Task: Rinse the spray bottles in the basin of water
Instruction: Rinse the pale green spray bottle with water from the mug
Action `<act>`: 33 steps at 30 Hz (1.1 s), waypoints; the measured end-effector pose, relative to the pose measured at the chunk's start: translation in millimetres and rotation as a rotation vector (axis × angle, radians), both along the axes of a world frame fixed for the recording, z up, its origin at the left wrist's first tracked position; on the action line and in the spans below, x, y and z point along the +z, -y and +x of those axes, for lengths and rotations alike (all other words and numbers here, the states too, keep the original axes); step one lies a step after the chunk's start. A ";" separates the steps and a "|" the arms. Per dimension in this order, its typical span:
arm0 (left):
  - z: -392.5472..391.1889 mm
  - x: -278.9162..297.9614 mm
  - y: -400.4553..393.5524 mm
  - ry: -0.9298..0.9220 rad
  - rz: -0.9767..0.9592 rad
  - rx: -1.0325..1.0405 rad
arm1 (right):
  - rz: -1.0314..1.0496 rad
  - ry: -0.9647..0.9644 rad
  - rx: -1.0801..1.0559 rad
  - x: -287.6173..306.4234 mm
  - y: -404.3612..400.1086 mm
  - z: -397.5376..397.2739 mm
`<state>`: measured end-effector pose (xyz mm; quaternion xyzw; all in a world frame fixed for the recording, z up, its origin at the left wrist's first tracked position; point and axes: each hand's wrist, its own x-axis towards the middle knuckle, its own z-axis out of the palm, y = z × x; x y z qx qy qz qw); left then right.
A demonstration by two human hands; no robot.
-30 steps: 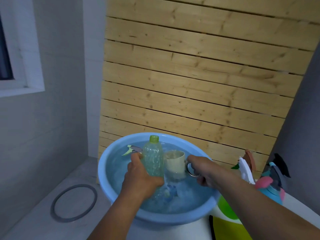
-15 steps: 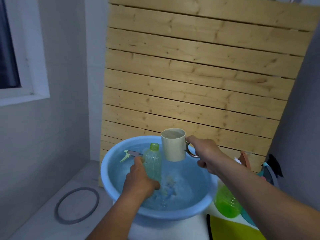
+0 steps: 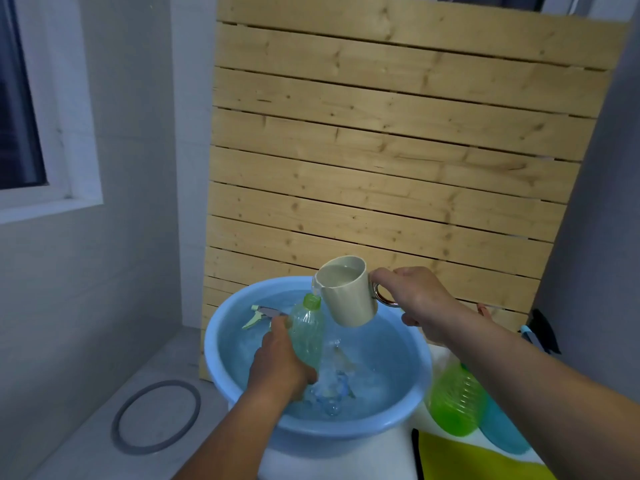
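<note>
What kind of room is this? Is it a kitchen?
Probably not a kitchen; more likely a washing corner or balcony. There's a basin of water, a window in a tiled wall, and a slatted wooden board leaning behind.

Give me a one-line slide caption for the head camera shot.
Right hand tips a mug of water toward a bottle gripped by the left hand over a blue basin.

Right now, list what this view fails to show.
Head view only:
- Green bottle: its base is covered by the left hand.
- Blue bottle: top hidden behind the right forearm.
- Object underwater in the basin: blurred by splashing.
- Yellow item: cut by the bottom edge.
</note>
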<state>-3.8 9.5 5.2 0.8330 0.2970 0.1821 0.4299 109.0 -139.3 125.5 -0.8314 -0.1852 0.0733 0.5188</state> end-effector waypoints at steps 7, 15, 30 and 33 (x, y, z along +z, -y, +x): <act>-0.5 -0.4 1.9 0.009 0.000 0.000 | -0.015 0.056 0.021 2.8 0.2 0.8; -1.1 -0.1 1.3 0.013 0.005 -0.011 | -0.023 0.083 0.035 0.0 -1.1 3.4; -0.6 0.1 0.9 -0.018 0.003 -0.008 | -0.031 0.115 0.036 -1.6 0.7 6.4; -0.7 -0.1 0.6 -0.021 0.001 -0.012 | -0.033 0.112 0.032 -2.0 0.2 6.8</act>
